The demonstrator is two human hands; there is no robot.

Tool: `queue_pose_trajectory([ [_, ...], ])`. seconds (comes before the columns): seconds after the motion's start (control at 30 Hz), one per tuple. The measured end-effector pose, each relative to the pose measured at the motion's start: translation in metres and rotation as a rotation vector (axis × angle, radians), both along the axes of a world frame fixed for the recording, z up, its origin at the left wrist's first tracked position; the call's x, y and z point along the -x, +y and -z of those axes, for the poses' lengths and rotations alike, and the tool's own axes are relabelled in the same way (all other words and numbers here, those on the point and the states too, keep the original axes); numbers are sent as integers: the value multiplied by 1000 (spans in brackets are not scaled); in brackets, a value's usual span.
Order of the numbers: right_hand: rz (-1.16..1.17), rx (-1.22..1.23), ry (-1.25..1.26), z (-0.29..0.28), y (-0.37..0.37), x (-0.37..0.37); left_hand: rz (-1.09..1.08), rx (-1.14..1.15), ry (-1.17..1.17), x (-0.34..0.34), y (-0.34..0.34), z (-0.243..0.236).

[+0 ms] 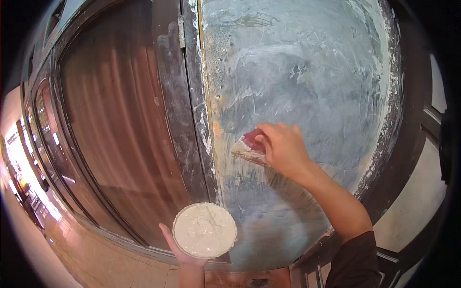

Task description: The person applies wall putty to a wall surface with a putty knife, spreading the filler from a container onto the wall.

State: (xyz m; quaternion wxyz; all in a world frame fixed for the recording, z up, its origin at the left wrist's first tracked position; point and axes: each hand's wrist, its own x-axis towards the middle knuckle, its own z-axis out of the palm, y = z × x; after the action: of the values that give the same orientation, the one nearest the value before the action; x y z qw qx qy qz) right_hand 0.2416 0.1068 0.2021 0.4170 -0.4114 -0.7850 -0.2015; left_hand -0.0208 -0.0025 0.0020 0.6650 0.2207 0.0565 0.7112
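Note:
My right hand (283, 144) grips a red putty scraper (250, 140) with pale paste along its lower edge, held against a blue-grey patchy wall panel (307, 72). Cream smears and rough pitted patches run down the panel's left strip beside the scraper. My left hand (187, 254) holds a round tub of cream paste (204, 228) from beneath, low in front of the panel's lower left corner. Most of its fingers are hidden under the tub; the thumb shows at the tub's left.
Left of the panel are a dark, paint-streaked frame (175, 96) and a brown glass pane (115, 120) with curtain behind. Dark framing with pale panels (408, 201) stands at the right. A tiled floor (110, 249) and bright opening (29, 177) show at lower left.

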Motion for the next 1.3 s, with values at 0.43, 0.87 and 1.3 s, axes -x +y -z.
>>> queue_pose_trajectory([
  [0.43,4,-102,113,1,-3,-5,36,-34,51,17,8,-3],
  [0.87,18,-54,127,11,-11,-2,-7,-16,91,26,22,6],
  [1.3,41,14,88,24,-14,2,131,39,-223,38,10,-3],
])
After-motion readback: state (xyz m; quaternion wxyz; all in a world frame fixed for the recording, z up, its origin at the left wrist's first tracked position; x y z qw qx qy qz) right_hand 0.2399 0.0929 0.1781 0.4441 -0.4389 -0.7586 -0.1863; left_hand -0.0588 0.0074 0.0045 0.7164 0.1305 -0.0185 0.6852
